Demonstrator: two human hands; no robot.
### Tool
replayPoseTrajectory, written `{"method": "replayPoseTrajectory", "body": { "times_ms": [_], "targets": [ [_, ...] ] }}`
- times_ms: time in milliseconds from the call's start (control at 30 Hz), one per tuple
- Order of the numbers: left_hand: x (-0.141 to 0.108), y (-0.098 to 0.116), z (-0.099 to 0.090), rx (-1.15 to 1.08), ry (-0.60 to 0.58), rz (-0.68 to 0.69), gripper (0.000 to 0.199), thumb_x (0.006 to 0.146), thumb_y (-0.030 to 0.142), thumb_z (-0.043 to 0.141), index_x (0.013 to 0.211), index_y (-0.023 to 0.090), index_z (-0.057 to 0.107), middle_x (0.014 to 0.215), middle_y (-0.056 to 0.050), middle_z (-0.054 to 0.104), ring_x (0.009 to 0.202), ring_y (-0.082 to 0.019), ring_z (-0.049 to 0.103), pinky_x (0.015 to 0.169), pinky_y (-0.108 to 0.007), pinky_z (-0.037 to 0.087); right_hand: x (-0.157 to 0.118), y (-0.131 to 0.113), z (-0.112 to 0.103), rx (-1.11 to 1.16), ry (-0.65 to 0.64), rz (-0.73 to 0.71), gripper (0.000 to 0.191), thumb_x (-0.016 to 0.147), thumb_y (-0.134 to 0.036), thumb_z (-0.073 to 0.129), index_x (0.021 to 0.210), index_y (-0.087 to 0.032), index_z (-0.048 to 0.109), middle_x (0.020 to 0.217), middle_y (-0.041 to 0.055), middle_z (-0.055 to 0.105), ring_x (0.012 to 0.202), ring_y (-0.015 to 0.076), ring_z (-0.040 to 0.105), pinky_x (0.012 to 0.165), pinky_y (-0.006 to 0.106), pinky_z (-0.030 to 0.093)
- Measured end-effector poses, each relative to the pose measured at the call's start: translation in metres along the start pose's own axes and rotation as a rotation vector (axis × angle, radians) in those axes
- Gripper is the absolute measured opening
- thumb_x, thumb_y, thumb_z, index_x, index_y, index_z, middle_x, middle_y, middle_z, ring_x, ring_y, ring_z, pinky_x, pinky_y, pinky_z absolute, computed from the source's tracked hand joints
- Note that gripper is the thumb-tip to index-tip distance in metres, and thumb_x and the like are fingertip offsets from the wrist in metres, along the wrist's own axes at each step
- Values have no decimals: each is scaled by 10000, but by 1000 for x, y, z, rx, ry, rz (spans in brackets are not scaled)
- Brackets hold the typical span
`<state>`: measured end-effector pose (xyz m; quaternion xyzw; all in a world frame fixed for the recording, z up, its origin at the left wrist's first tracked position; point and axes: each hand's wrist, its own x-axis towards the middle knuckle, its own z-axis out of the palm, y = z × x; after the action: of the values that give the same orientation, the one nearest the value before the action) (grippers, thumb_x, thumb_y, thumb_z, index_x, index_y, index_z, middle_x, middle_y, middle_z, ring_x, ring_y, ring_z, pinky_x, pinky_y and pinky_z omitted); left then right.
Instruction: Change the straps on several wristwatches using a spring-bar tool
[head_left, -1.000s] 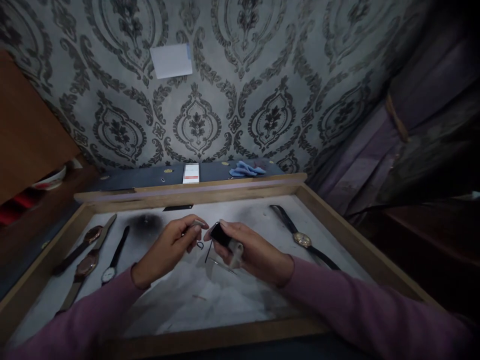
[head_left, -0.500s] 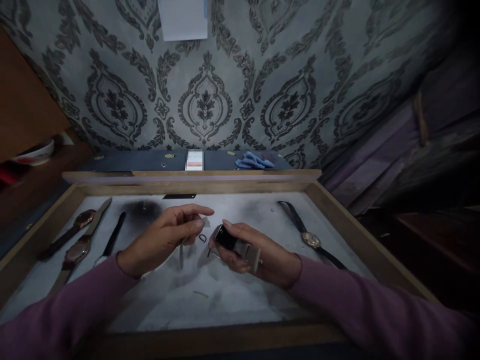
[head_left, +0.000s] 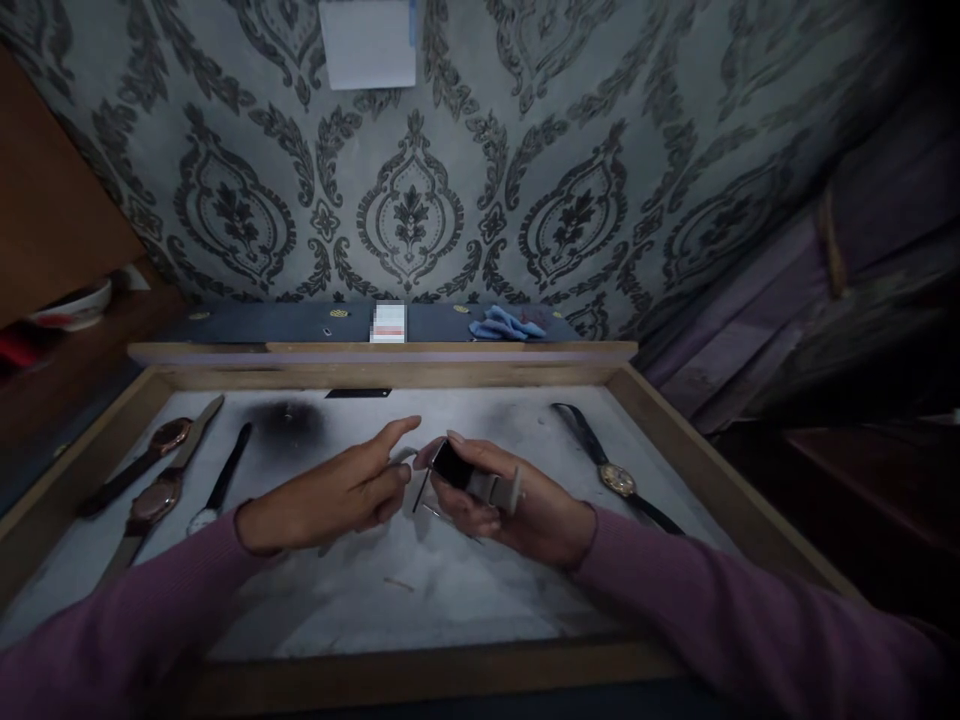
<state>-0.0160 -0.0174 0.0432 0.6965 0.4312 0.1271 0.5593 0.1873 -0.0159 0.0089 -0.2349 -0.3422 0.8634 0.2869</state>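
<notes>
My right hand is closed around a smartwatch with a black square face, tilted towards the left. A pale strap sticks out from it on the right side of the fingers. A thin dark rod and a slim silvery piece show just below the watch; whether I hold them I cannot tell. My left hand is close by on the left, index finger stretched out and the other fingers curled. A pale curved strip shows at those fingers, partly hidden.
The hands are over a shallow wooden tray with a white base. Several watches lie in it: a brown one, another brown one, a black-strapped one and a gold-faced one. Behind are a blue cloth and a phone.
My left hand has turned and moved slightly down, with its index finger now pointing up and the other fingers more curled. My right hand keeps the watch nearly in place.
</notes>
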Motion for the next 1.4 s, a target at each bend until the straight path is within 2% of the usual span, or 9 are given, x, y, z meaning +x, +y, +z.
{"method": "replayPoseTrajectory", "body": {
  "times_ms": [200, 467, 567, 700, 900, 1067, 1233, 1300, 1400],
  "targets": [
    [5, -8, 6, -294, -74, -143, 726, 905, 223, 397, 1513, 195, 2, 616, 73, 479, 429, -73, 366, 434, -207, 274, 1, 2, 1, 22, 23, -34, 257, 945, -393, 488, 1004, -155, 563, 568, -38, 512, 399, 40, 251, 386, 159, 155],
    [8, -14, 18, -350, -151, -160, 482, 866, 208, 427, 1339, 214, 333, 593, 78, 478, 357, -55, 325, 347, -174, 191, 4, 5, -1, 28, 12, 12, 333, 901, -421, 561, 789, -109, 591, 579, 3, 564, 394, 37, 346, 361, 154, 204],
    [9, -12, 21, -399, -140, -158, 480, 851, 209, 467, 1312, 220, 334, 604, 83, 487, 351, -52, 350, 327, -156, 187, 6, 7, -3, 88, 58, 21, 340, 885, -420, 589, 799, -92, 612, 588, 16, 583, 401, 38, 389, 364, 143, 235],
    [9, -7, 19, -614, -61, -39, 621, 860, 281, 553, 1390, 237, 232, 734, 15, 594, 515, -122, 575, 369, -165, 348, 7, 4, -6, 240, 130, 45, 342, 932, -384, 530, 860, -68, 639, 589, 29, 598, 440, 54, 467, 371, 124, 302],
    [9, -1, 13, -845, -40, 44, 447, 848, 243, 563, 1274, 157, 463, 858, -91, 675, 765, -202, 669, 654, -310, 533, 5, -4, -8, 384, 128, -4, 403, 999, -325, 379, 863, -49, 639, 604, 59, 624, 440, 59, 462, 366, 116, 355],
    [12, -8, 17, -489, 26, 278, 445, 818, 191, 612, 1258, 215, 547, 934, -62, 676, 848, -186, 633, 682, -272, 495, 3, -4, -9, 451, 150, -28, 395, 996, -321, 384, 808, -59, 612, 621, 65, 625, 441, 58, 458, 355, 119, 344],
    [10, -18, 22, 154, 313, 484, 326, 884, 159, 535, 1184, 249, 623, 1023, -54, 697, 898, -195, 641, 786, -310, 489, 2, 0, -1, 414, 168, 65, 430, 976, -389, 425, 739, -73, 596, 611, 49, 607, 424, 48, 447, 367, 133, 329],
    [8, -19, 22, 237, 389, 537, 253, 895, 197, 543, 1120, 235, 651, 1009, -57, 695, 892, -196, 642, 799, -311, 489, 2, 0, 2, 376, 180, 78, 428, 980, -385, 405, 729, -89, 585, 593, 35, 588, 415, 45, 417, 359, 131, 293],
    [6, -11, 20, 218, 475, 478, 180, 929, 266, 507, 987, 191, 660, 752, -19, 650, 653, -139, 593, 622, -252, 466, 2, 1, 4, 277, 195, 22, 364, 950, -384, 469, 731, -111, 570, 568, -2, 533, 401, 34, 336, 355, 130, 219]
  ]
}}
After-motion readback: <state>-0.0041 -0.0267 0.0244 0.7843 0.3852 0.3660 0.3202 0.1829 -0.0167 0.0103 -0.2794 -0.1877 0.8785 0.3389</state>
